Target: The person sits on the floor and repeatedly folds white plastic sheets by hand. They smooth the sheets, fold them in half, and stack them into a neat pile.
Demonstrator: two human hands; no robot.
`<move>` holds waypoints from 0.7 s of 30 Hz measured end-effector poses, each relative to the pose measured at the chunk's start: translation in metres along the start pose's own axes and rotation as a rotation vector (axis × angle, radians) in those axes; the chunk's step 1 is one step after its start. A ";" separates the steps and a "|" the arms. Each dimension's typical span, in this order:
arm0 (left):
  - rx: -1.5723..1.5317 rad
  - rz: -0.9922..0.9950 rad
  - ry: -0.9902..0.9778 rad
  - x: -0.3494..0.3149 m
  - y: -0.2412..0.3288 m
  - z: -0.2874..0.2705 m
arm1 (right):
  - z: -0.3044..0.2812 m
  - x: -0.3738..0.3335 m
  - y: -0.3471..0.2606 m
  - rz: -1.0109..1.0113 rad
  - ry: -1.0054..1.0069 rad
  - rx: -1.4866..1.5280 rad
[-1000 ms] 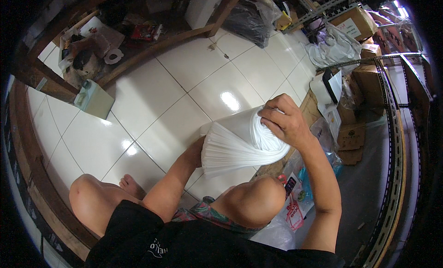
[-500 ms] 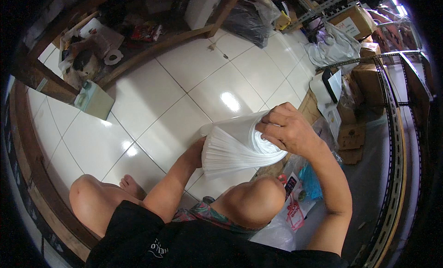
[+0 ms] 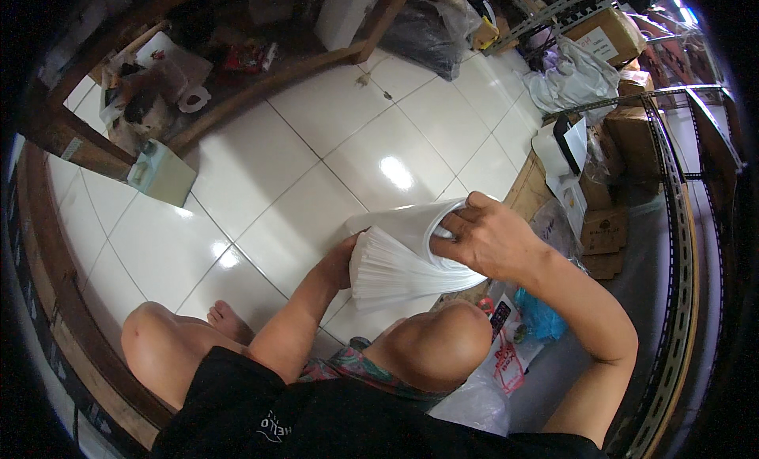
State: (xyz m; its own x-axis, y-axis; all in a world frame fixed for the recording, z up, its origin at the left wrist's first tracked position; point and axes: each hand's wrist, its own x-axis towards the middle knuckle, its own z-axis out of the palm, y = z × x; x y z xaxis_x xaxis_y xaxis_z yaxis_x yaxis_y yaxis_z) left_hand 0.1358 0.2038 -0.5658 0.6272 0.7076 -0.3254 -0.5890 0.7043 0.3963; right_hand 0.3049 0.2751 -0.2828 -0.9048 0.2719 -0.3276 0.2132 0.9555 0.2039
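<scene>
A thick stack of thin, white, translucent plastic sheets (image 3: 399, 273) is bent over on itself above the floor in front of my knees. Its loose edges fan out at the left, while the right end curves round in a fold. My left hand (image 3: 341, 263) grips the left end of the stack; most of its fingers are hidden behind the sheets. At the right end, my right hand (image 3: 496, 239) is closed on the curled edge, its fingertips tucked into the hollow of the fold.
A plastic jerrycan (image 3: 162, 174) stands by the wooden shelf (image 3: 261, 91) at the upper left. Cardboard boxes (image 3: 605, 230) and a metal rack (image 3: 672, 222) line the right side. A blue plastic bag (image 3: 541, 313) and a remote control (image 3: 499, 317) lie beside my right knee.
My right hand has shifted slightly down and its fingers reach further into the fold, which is more open. My right elbow has swung outward to the right. The left hand barely moved.
</scene>
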 end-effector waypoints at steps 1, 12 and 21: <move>0.145 0.084 0.000 -0.001 -0.009 -0.007 | -0.001 0.001 0.000 -0.012 -0.013 0.006; 0.219 0.065 0.040 0.009 -0.003 -0.002 | 0.003 0.010 0.012 -0.074 -0.148 -0.036; 1.213 0.282 -0.004 0.010 -0.003 -0.015 | 0.003 0.002 0.021 0.363 -0.100 0.106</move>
State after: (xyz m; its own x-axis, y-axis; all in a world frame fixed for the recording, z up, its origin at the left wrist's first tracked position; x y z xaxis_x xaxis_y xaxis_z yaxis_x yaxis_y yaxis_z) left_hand 0.1363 0.2100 -0.5835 0.5586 0.8236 -0.0985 0.1461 0.0192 0.9891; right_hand 0.3087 0.2961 -0.2824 -0.7241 0.5994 -0.3412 0.5546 0.8001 0.2285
